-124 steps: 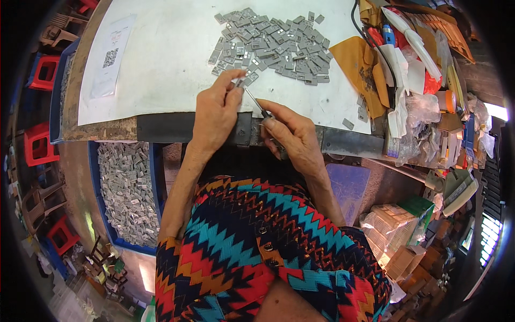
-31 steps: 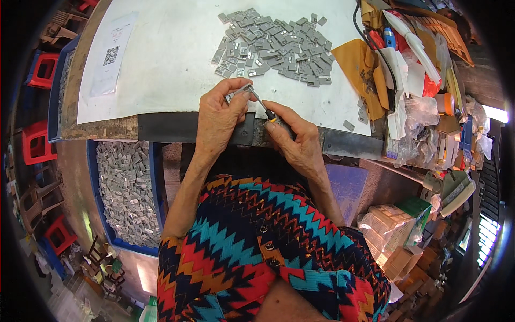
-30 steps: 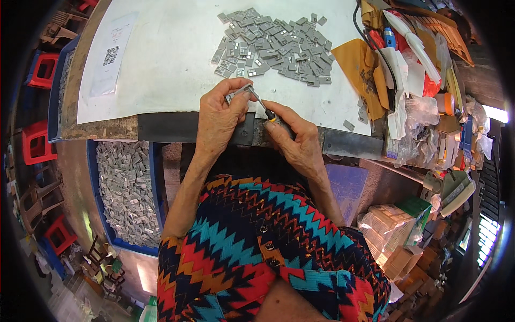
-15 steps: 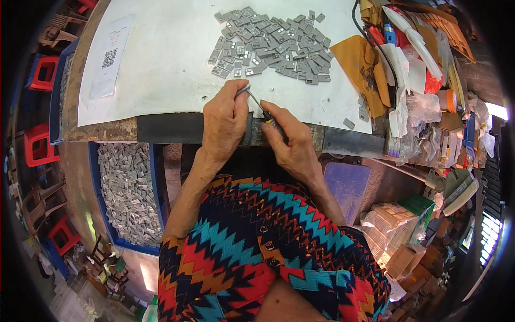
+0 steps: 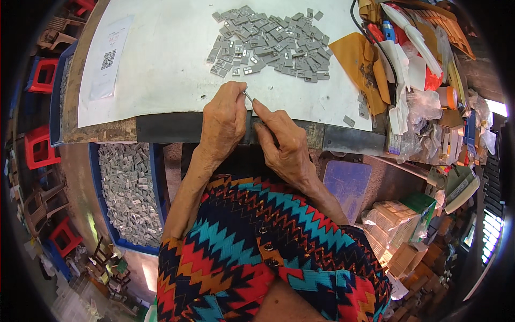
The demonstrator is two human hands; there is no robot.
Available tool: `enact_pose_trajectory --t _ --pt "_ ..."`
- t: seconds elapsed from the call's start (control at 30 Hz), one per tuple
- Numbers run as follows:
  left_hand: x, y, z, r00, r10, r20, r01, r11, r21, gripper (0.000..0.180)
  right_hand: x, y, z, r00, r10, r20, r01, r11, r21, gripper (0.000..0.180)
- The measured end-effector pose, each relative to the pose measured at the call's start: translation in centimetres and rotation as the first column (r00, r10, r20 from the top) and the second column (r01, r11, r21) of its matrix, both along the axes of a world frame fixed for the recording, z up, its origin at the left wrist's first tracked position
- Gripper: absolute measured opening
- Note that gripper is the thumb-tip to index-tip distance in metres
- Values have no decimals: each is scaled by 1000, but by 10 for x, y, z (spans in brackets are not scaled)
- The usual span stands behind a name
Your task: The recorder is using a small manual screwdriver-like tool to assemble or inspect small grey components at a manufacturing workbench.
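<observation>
Far left, below the bench, a blue crate (image 5: 153, 198) sits packed with small grey pieces, and a printed sheet (image 5: 110, 64) lies flat on the white tabletop (image 5: 161, 59) above it. Moving in, the left hand (image 5: 222, 121) rests at the table's front edge, fingers curled tight, thumb and forefinger pinched on the lower end of a thin metal piece (image 5: 248, 97). It is a slim, pale sliver that stands tilted just above the dark edge strip (image 5: 166, 127), between the two hands. The right hand (image 5: 287, 147) meets it from the other side, forefinger stretched out and touching the sliver's upper part, the other fingers folded loosely under; whether the thumb also grips is hidden.

By the look of it, the piece is light and stiff, probably metal, and small enough to slip or flick away if squeezed on its flat faces. The edges near each end look like the surest hold, fingertip against fingertip. Too small to say whether it has teeth or a hook.

Above the hands, well apart from them, a heap of grey tabs (image 5: 271, 43) spreads over the white top. Those look equally light and easy to scatter. Further right, an orange-brown cloth (image 5: 357, 61), then a jumble of bags and packets (image 5: 429, 107) crowding the bench's end.
</observation>
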State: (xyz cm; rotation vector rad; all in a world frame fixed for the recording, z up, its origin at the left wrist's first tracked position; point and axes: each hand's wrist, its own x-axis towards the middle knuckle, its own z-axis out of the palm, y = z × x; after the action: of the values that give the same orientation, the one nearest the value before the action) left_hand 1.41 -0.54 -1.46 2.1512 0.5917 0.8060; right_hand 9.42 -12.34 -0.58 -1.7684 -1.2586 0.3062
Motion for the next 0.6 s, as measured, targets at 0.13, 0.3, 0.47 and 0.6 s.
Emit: enact_pose_trajectory --t 0.13,0.3,0.47,0.6 --pt "-1 1 1 1000 13 -7 -13 1000 17 13 -2 2 1 992 -9 -124 9 1000 0 35" --pt "-10 5 2 997 37 -65 -38 999 -14 12 1 7 0 981 48 -187 -38 998 55 33" --pt "-53 11 11 977 193 -89 -207 958 -197 15 -4 7 13 973 182 -144 -191 980 -49 35" --pt "-127 37 18 884 442 -153 -459 883 -100 23 -4 -1 10 935 218 -281 -246 967 -69 37"
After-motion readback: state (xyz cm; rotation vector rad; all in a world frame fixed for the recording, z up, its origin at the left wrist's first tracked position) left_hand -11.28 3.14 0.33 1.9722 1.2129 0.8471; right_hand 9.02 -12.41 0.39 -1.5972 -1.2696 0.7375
